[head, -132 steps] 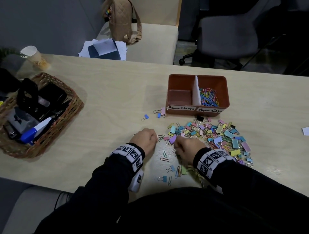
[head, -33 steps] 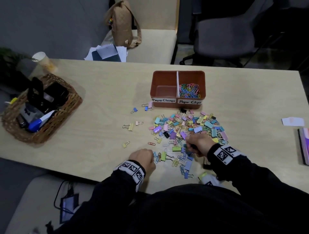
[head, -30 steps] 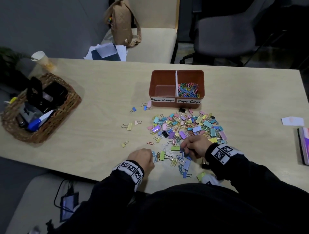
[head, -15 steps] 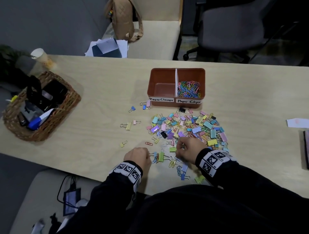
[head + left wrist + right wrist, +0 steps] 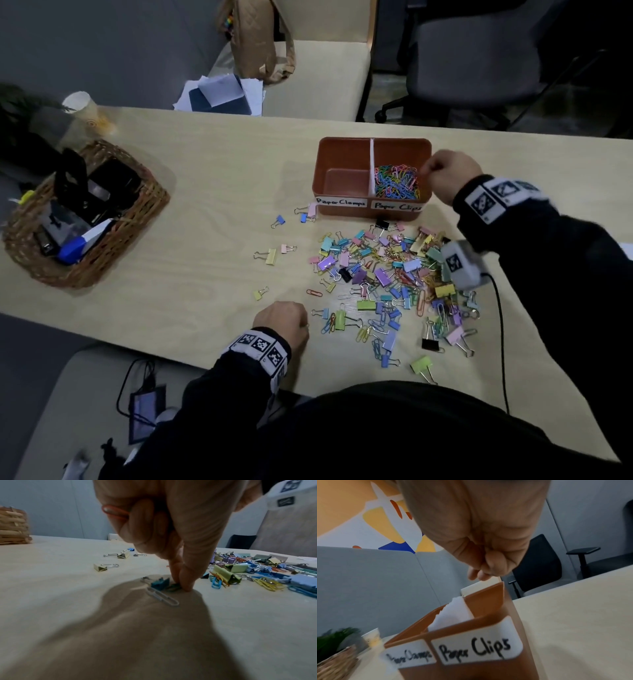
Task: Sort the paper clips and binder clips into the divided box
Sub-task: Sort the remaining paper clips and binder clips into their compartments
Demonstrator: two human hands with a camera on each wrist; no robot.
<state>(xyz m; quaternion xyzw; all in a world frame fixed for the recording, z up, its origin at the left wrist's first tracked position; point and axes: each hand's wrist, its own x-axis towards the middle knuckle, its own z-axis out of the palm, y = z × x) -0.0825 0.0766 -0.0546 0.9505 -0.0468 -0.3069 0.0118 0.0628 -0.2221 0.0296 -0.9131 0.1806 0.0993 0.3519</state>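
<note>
Right hand (image 5: 448,176), fingertips bunched, contents unclear, over orange divided box (image 5: 342,150) right compartment: release inside rim. Left hand (image 5: 171,534) pinches green paper clip (image 5: 174,586): lift clear of pile.

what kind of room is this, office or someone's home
Most likely an office or shared workspace: a long pale table, a dark swivel chair behind it, grey partition panels, and a wicker basket of desk supplies.

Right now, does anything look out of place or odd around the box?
Yes. The "Paper Clamps" half of the box is bare while paper clips fill the other half. A few binder clips lie strayed left of the main pile. The white divider has a ragged top edge.
</note>
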